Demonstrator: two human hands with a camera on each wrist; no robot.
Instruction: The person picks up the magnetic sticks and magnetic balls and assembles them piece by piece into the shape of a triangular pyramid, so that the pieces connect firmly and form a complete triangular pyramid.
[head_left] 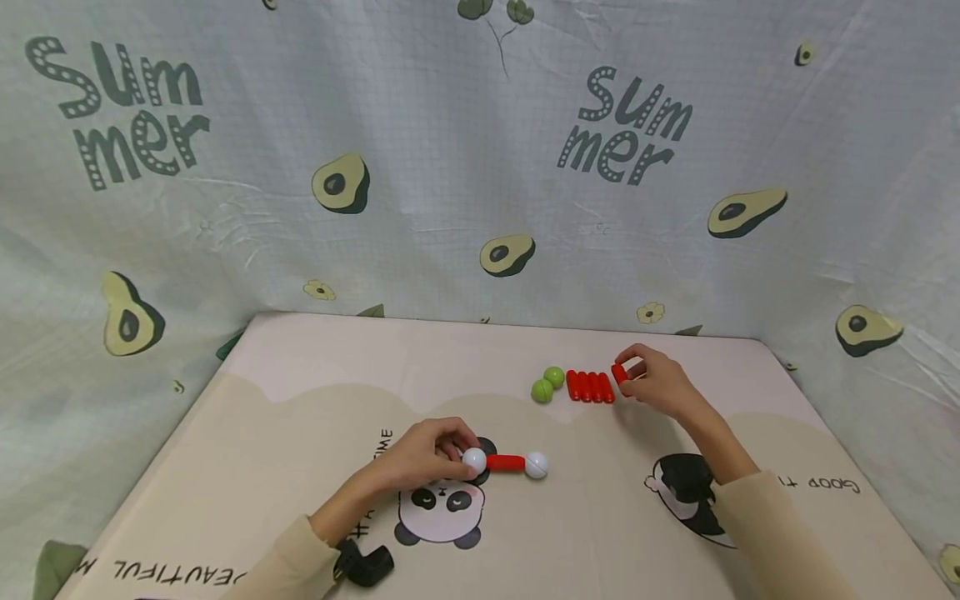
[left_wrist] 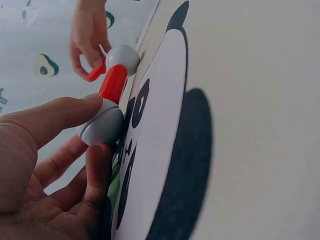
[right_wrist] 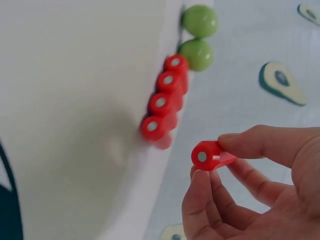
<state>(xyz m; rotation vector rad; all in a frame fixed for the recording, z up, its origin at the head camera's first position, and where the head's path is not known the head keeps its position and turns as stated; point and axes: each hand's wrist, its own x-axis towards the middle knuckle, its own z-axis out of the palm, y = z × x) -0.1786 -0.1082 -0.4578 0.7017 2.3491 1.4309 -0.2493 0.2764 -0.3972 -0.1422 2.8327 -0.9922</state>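
Observation:
My left hand (head_left: pixel 431 454) pinches a white ball (left_wrist: pixel 104 127) between thumb and fingers. That ball joins one end of a red rod (head_left: pixel 506 463), and a second white ball (head_left: pixel 536 465) sits at its other end. This piece lies over the printed panda on the table. Farther back on the right, my right hand (head_left: pixel 660 383) holds a single red rod (right_wrist: pixel 212 155) by thumb and fingertips. A round silvery disc shows in its end. Just left of that hand, several red rods (head_left: pixel 590 387) lie side by side in a row.
Two green balls (head_left: pixel 548 384) touch each other at the left end of the rod row. A black curved object (head_left: pixel 365 565) lies by the left wrist. Behind the table (head_left: pixel 300 442) hangs a cloth (head_left: pixel 420 125) printed with avocados.

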